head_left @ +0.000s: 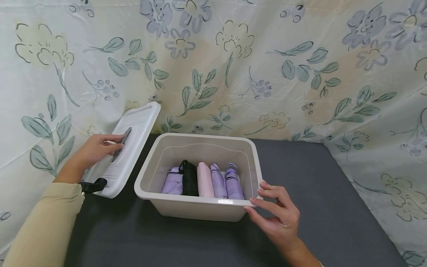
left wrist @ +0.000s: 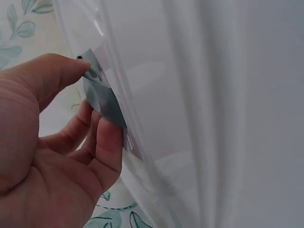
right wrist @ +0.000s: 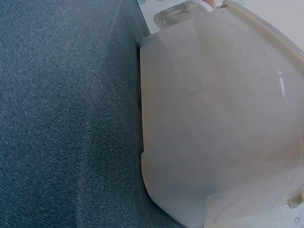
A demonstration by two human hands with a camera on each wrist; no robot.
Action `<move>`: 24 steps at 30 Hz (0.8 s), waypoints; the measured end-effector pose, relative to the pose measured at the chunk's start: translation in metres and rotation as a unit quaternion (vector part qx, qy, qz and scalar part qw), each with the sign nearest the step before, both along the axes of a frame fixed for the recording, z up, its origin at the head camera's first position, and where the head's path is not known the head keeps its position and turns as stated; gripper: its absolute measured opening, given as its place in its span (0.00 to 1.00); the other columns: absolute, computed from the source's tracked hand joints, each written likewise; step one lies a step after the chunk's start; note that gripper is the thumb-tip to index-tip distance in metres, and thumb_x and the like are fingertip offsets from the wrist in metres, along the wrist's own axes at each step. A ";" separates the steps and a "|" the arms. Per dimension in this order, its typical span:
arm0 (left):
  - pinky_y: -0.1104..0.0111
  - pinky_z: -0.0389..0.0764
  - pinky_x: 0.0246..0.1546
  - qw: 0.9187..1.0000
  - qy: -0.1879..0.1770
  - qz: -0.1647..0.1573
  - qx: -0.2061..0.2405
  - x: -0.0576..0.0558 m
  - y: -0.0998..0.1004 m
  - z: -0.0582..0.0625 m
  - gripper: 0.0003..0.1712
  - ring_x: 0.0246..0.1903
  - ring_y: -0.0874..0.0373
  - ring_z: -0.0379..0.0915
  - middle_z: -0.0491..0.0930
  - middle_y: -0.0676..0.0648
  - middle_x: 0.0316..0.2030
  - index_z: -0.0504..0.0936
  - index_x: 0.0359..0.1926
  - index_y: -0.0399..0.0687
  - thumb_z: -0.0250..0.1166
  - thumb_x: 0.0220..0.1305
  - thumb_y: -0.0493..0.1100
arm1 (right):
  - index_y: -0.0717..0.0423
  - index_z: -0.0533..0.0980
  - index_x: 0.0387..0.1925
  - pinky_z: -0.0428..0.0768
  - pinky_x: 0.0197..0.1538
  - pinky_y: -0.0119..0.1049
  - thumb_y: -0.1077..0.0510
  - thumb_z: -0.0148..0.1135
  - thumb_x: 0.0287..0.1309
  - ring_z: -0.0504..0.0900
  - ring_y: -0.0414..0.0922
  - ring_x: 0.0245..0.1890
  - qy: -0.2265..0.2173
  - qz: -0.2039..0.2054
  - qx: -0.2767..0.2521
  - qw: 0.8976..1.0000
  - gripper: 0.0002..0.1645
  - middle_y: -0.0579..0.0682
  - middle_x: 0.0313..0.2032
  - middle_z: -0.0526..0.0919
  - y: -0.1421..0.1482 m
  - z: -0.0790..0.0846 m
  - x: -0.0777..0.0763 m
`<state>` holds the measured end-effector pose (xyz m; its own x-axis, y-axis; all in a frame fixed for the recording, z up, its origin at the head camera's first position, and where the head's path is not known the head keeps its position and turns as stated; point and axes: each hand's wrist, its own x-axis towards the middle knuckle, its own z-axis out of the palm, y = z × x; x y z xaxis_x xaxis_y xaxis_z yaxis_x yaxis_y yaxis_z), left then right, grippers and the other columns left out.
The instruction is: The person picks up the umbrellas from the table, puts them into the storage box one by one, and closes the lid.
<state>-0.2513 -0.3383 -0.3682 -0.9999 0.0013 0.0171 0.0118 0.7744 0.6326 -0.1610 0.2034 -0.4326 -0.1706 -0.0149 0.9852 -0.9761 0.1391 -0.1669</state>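
Five folded umbrellas [head_left: 203, 180] lie side by side in the bottom of the beige bin [head_left: 197, 207], which sits on the dark grey tabletop [head_left: 317, 193] with its mouth uncovered. Its white lid [head_left: 133, 144] stands tilted to the bin's left, leaning toward the floral cloth [head_left: 233, 66] behind. I pinch the lid's grey handle [left wrist: 102, 97] in my left hand [head_left: 96, 148], thumb on one face, fingers curled under the other. My right hand [head_left: 278, 213] steadies the bin's near right corner, fingertips resting on the rim, fingers fairly straight, nothing clutched. To do this well, I reckon I should keep that corner pinned so the bin doesn't skid, swing the lid level before it meets the rim, and get my right fingers clear of the edge.
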 end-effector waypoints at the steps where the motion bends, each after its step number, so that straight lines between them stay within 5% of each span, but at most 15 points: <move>1: 0.72 0.76 0.40 1.000 -0.003 -0.003 0.001 0.000 -0.001 0.001 0.33 0.43 0.59 0.79 0.73 0.30 0.66 0.72 0.72 0.45 0.65 0.72 0.54 | 0.68 0.87 0.28 0.80 0.65 0.40 0.58 0.81 0.50 0.85 0.51 0.53 -0.001 0.001 0.000 1.000 0.14 0.65 0.34 0.82 0.000 0.000 0.000; 15: 0.71 0.80 0.38 0.998 0.005 -0.052 0.019 -0.004 -0.001 0.014 0.32 0.39 0.66 0.76 0.75 0.36 0.64 0.71 0.72 0.42 0.65 0.73 0.49 | 0.68 0.87 0.28 0.80 0.65 0.39 0.59 0.81 0.49 0.85 0.51 0.53 -0.003 0.004 0.003 1.000 0.14 0.65 0.35 0.82 0.000 0.001 0.001; 24: 0.69 0.82 0.36 0.994 0.035 -0.096 0.042 -0.002 0.008 0.025 0.30 0.36 0.68 0.77 0.81 0.68 0.43 0.72 0.70 0.39 0.66 0.72 0.43 | 0.68 0.87 0.28 0.80 0.65 0.40 0.59 0.82 0.49 0.85 0.52 0.53 0.006 0.007 -0.002 1.000 0.14 0.65 0.34 0.82 -0.001 -0.001 0.001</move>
<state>-0.2530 -0.3305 -0.3430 -0.9777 0.1877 0.0941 0.2002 0.6979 0.6876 -0.1600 0.2024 -0.4335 -0.1583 -0.0133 0.9873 -0.9800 0.1239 -0.1555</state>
